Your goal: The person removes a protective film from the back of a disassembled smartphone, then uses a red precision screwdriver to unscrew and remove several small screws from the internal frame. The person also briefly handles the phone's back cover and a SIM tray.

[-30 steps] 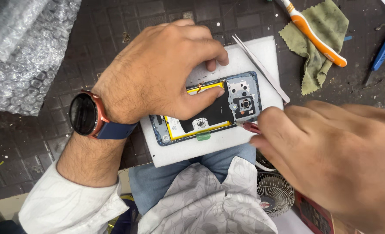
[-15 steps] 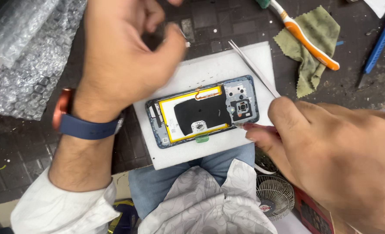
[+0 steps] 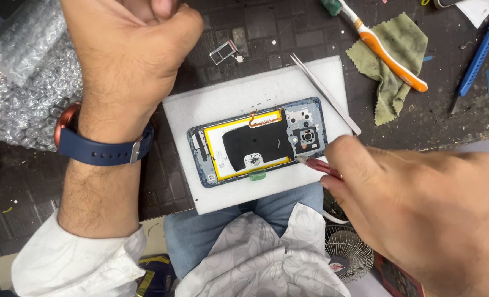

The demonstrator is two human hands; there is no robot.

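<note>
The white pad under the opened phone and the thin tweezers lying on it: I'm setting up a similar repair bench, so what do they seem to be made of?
The white pad looks like soft foam sheet: matte, faintly textured, with thick cut edges. The tweezers look like bare steel: slim, silvery, with a dull metallic sheen, tapering to a fine point. The opened phone rests flat on the pad.

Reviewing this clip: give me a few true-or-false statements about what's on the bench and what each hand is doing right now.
1. The opened phone lies on a white foam pad. True.
2. The left hand presses down on the phone. False: it is raised in a fist above the mat, off the phone.
3. The right hand holds a red-handled tool with its tip at the phone's edge near the camera module. True.
4. The tweezers are gripped in the fingers. False: they lie loose on the pad.
5. The toothbrush is blue. False: orange and white.
</note>
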